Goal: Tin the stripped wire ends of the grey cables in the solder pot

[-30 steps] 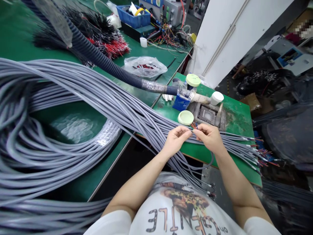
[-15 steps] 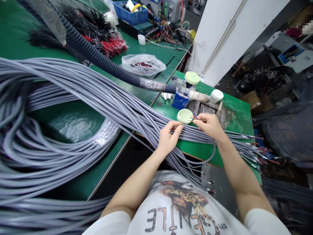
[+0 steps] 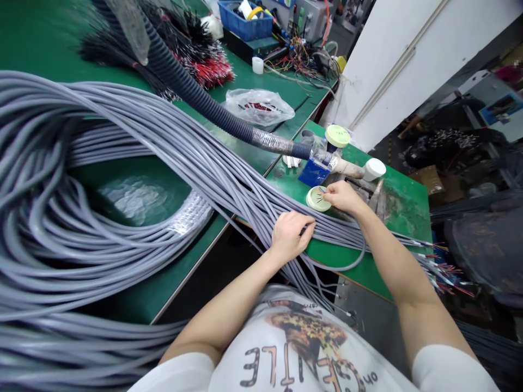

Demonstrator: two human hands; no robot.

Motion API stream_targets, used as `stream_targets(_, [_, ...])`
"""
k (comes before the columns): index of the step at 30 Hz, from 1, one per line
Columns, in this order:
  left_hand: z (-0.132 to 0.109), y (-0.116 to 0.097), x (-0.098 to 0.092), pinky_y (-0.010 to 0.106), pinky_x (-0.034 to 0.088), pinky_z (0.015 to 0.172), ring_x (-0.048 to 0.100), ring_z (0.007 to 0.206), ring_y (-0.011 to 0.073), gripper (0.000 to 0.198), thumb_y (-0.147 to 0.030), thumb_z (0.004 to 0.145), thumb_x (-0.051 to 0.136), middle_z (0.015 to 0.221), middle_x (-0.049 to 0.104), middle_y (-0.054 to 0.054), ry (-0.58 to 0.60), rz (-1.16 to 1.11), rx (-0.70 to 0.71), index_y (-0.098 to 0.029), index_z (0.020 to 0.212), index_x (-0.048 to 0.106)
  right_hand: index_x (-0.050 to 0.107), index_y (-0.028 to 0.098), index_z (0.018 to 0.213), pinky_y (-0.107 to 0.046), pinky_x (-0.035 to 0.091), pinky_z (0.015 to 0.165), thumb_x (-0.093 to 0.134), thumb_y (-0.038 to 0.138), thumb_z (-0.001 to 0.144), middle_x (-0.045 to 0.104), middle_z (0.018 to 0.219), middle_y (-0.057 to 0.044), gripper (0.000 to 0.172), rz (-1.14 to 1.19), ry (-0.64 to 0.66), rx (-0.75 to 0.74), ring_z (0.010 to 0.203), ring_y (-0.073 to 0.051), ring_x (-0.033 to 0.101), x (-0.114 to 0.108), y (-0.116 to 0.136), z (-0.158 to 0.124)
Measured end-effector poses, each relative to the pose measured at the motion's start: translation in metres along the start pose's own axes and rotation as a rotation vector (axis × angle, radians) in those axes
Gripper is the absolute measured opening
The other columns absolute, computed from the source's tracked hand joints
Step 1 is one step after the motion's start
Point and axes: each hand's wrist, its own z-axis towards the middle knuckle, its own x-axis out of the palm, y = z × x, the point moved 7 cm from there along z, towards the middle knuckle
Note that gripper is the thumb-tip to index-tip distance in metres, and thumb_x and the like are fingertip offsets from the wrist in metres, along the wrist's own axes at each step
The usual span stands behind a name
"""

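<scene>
Right hand (image 3: 344, 197) has its fingertips pinched together on thin colored wires (image 3: 321, 194) just over a pale green lid (image 3: 317, 199), while the left hand (image 3: 291, 237) is closed around the gray cables (image 3: 212, 163). Keeping that pinch tight near the cable end seems smart. The bundle runs lengthwise across the green bench (image 3: 392, 212), ends pointing right.

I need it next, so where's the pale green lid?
In the head view, the pale green round lid lies on the green bench at your right hand's fingertips, just below the blue box.
</scene>
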Motion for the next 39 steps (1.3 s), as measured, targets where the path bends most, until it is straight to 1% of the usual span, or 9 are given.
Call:
stream_targets(6, [0.0, -0.003, -0.001, 0.033, 0.038, 0.076, 0.061, 0.078, 0.0189, 0.013, -0.024, 0.086, 0.055, 0.081, 0.071, 0.006, -0.01, 0.042, 0.039, -0.02, 0.09, 0.067, 0.056, 0.015, 0.051, -0.025, 0.024, 0.049, 0.058, 0.026, 0.068, 0.048, 0.046, 0.002, 0.02, -0.043, 0.012, -0.002, 0.049, -0.01, 0.042, 0.002, 0.001, 0.002])
stream_targets(8, [0.0, -0.004, -0.002, 0.033, 0.038, 0.075, 0.061, 0.077, 0.0182, 0.012, -0.024, 0.086, 0.055, 0.081, 0.071, 0.005, -0.019, 0.054, 0.048, -0.02, 0.089, 0.067, 0.055, 0.015, 0.05, -0.024, 0.024, 0.048, 0.058, 0.026, 0.068, 0.047, 0.046, 0.002, 0.021, -0.005, -0.001, -0.011, 0.049, -0.009, 0.041, -0.002, -0.003, 0.0])
stream_targets(10, [0.0, -0.005, -0.002, 0.033, 0.039, 0.075, 0.061, 0.076, 0.0174, 0.012, -0.024, 0.087, 0.055, 0.08, 0.07, 0.004, -0.026, 0.067, 0.052, -0.02, 0.089, 0.066, 0.055, 0.015, 0.051, -0.024, 0.024, 0.047, 0.058, 0.028, 0.069, 0.048, 0.045, 0.002, 0.023, 0.057, -0.029, -0.012, 0.047, -0.009, 0.04, -0.012, -0.013, -0.006])
stream_targets(13, [0.0, -0.006, -0.003, 0.033, 0.039, 0.074, 0.06, 0.075, 0.0167, 0.011, -0.024, 0.087, 0.055, 0.079, 0.07, 0.003, -0.029, 0.09, 0.064, -0.02, 0.088, 0.065, 0.055, 0.015, 0.052, -0.023, 0.024, 0.045, 0.059, 0.032, 0.07, 0.049, 0.043, 0.002, 0.025, 0.171, -0.082, 0.05, 0.043, -0.008, 0.039, -0.032, -0.044, -0.018])
stream_targets(16, [0.0, -0.007, -0.003, 0.033, 0.04, 0.074, 0.06, 0.075, 0.0167, 0.01, -0.024, 0.087, 0.055, 0.079, 0.07, 0.002, -0.029, 0.111, 0.082, -0.02, 0.087, 0.065, 0.057, 0.015, 0.053, -0.022, 0.026, 0.042, 0.062, 0.033, 0.067, 0.05, 0.042, 0.002, 0.024, 0.262, -0.16, 0.186, 0.039, -0.008, 0.039, -0.049, -0.088, -0.029])
stream_targets(19, [0.0, -0.008, -0.002, 0.033, 0.04, 0.074, 0.061, 0.074, 0.0169, 0.01, -0.024, 0.087, 0.056, 0.078, 0.07, 0.002, -0.029, 0.118, 0.094, -0.021, 0.088, 0.065, 0.057, 0.015, 0.051, -0.021, 0.028, 0.04, 0.064, 0.033, 0.063, 0.049, 0.04, 0.002, 0.023, 0.318, -0.218, 0.313, 0.037, -0.007, 0.039, -0.053, -0.126, -0.033])
stream_targets(22, [0.0, -0.008, -0.002, 0.033, 0.04, 0.074, 0.061, 0.075, 0.0168, 0.009, -0.023, 0.087, 0.056, 0.078, 0.07, 0.002, -0.034, 0.119, 0.1, -0.02, 0.087, 0.064, 0.058, 0.014, 0.051, -0.02, 0.029, 0.04, 0.063, 0.032, 0.062, 0.048, 0.04, 0.003, 0.021, 0.339, -0.236, 0.376, 0.036, -0.006, 0.038, -0.047, -0.149, -0.029])
stream_targets(29, [0.0, -0.009, -0.002, 0.033, 0.04, 0.074, 0.06, 0.074, 0.0164, 0.007, -0.022, 0.086, 0.058, 0.077, 0.07, 0.002, -0.037, 0.128, 0.109, -0.02, 0.087, 0.065, 0.059, 0.014, 0.051, -0.02, 0.029, 0.039, 0.063, 0.028, 0.061, 0.048, 0.038, 0.004, 0.017, 0.314, -0.236, 0.43, 0.034, -0.006, 0.039, -0.035, -0.168, -0.019])
stream_targets(39, [0.0, -0.009, -0.003, 0.033, 0.04, 0.074, 0.06, 0.073, 0.0163, 0.008, -0.022, 0.086, 0.058, 0.076, 0.069, 0.002, -0.042, 0.13, 0.11, -0.02, 0.087, 0.065, 0.059, 0.014, 0.05, -0.02, 0.029, 0.039, 0.063, 0.026, 0.06, 0.049, 0.037, 0.003, 0.016, 0.282, -0.235, 0.456, 0.035, -0.006, 0.039, -0.028, -0.176, -0.015])
